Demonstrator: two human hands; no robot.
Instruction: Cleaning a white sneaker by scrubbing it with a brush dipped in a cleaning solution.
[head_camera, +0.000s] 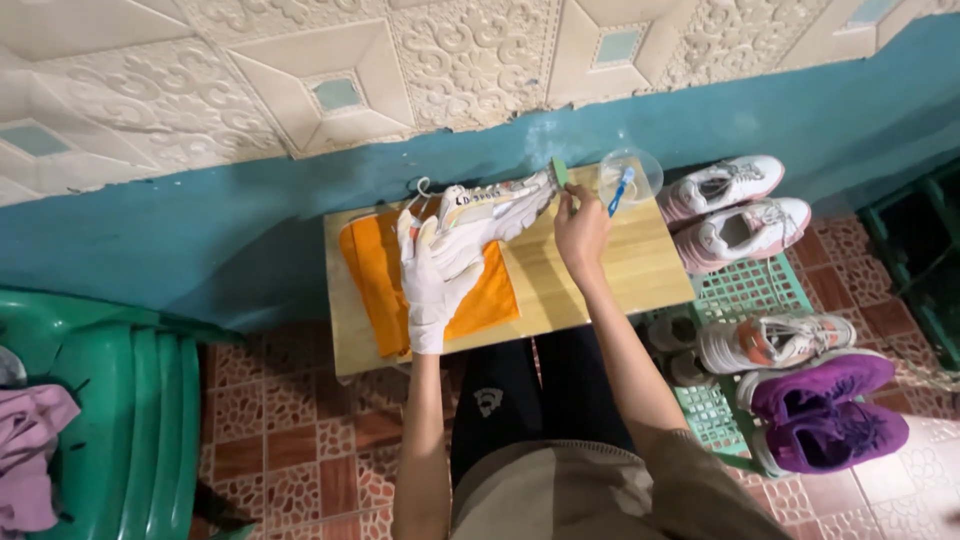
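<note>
My left hand (432, 268), in a white glove, grips a white sneaker (495, 208) from below and holds it tilted over an orange cloth (378, 275). The cloth lies on a small wooden table (620, 270). My bare right hand (581, 228) is closed on a small green brush (560, 172) pressed against the sneaker's toe end. Just right of that hand stands a clear glass bowl (640, 170) with a blue toothbrush (620, 190) leaning in it.
A blue and embossed white wall runs behind the table. A green plastic rack (745, 292) on the right holds pink-white sneakers (740, 210), another white pair (770, 340) and purple shoes (830, 410). Stacked green plastic chairs (130, 400) with purple cloth (30, 455) stand at the left.
</note>
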